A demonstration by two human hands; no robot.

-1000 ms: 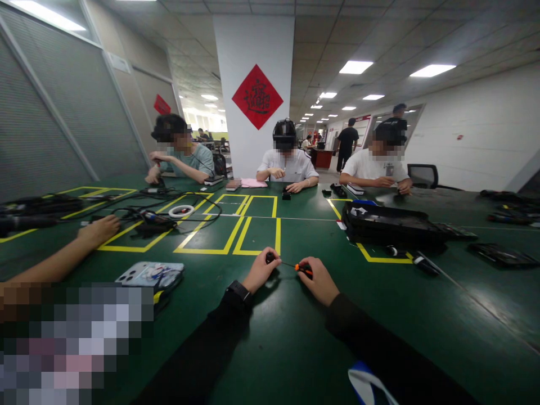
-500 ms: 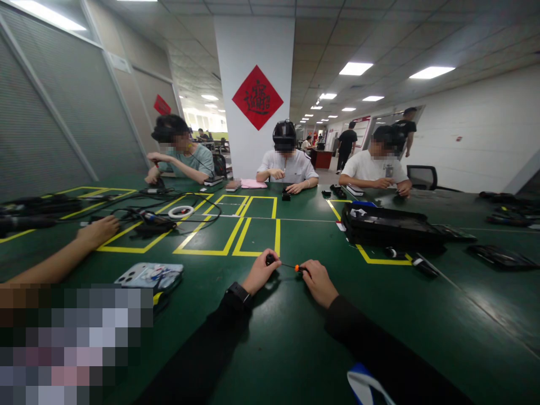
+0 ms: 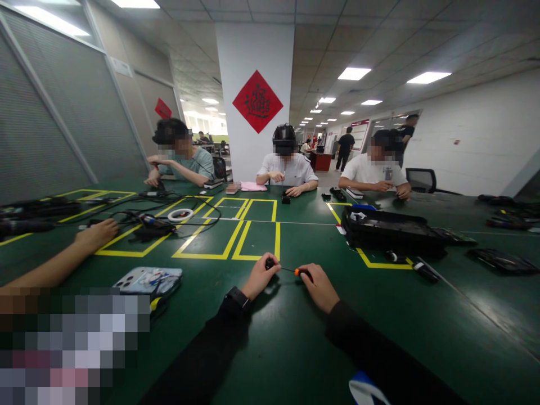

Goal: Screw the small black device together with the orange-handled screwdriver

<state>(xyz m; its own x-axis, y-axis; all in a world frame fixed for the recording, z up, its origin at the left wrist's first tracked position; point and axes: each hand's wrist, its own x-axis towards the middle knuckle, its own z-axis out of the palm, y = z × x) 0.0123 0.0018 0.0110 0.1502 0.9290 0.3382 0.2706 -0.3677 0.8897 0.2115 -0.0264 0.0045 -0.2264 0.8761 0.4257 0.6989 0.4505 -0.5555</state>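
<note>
Above the dark green table with yellow tape outlines (image 3: 295, 337), my left hand (image 3: 258, 277) pinches a small black part (image 3: 269, 262) between thumb and fingers. My right hand (image 3: 321, 287), curled rather than spread, grips the orange-and-black screwdriver handle (image 3: 300, 272), its thin shaft reaching toward that part.

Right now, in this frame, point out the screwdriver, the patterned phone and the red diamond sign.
Screwdriver (image 3: 297, 272): head view, on its orange collar.
Patterned phone (image 3: 145, 280): head view, on its back.
Red diamond sign (image 3: 257, 102): head view, at its centre.
</note>
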